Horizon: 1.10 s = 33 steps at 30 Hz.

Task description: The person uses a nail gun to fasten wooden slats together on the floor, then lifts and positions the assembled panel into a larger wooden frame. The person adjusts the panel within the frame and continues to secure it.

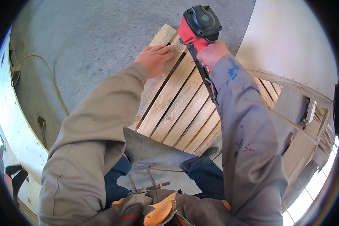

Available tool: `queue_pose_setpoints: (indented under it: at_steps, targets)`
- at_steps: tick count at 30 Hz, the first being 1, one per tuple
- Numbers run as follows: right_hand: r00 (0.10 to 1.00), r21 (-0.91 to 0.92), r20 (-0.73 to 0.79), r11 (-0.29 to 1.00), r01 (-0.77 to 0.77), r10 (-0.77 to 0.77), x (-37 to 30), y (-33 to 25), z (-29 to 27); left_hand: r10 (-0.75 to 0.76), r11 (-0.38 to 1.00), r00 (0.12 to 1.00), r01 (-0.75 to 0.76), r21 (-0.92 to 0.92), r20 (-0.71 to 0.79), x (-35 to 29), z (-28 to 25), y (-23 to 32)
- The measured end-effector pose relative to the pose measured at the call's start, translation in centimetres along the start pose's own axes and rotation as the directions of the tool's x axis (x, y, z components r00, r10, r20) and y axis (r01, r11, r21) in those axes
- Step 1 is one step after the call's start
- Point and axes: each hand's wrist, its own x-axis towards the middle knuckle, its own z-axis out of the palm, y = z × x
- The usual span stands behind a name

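Note:
In front of me lies a slatted wooden pallet (173, 109), its pale planks set side by side with narrow dark gaps. My left hand (155, 59) rests flat on the outermost left plank near the far end, fingers stretched out. A red and black nail gun (200, 28) is in my right hand (214, 54), whose fingers wrap round its handle. The gun's head is over the far end of the planks, and its long dark magazine slants back beside my right forearm. Its nose is hidden, so I cannot tell whether it touches the wood.
A large pale plywood sheet (290, 49) stands at the right, with wood scraps (324, 126) below it. Another board (15, 109) curves along the left. A yellowish hose (51, 71) crosses the concrete floor (90, 34). A hammer-like tool (42, 124) is beside the left board.

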Motion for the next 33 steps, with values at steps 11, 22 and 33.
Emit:
queue_pose_setpoints:
  at_steps: [11, 22, 33]
  targets:
    - [0.997, 0.248, -0.070, 0.968, 0.037, -0.020, -11.8, 10.4, -4.7, -0.096, 0.995, 0.991, 0.097, -0.001, 0.093, 0.2, -0.8, 1.5]
    - [0.997, 0.092, -0.041, 0.993, 0.073, -0.069, -24.1, 19.8, -5.2, -0.029, 0.994, 0.975, 0.004, -0.113, -0.219, -1.7, 3.1, 7.3]
    - [0.997, 0.220, -0.032, 0.973, 0.073, -0.067, -23.9, 19.7, -4.7, -0.159, 0.987, 0.972, 0.151, -0.062, -0.170, -1.4, 4.0, 9.9]
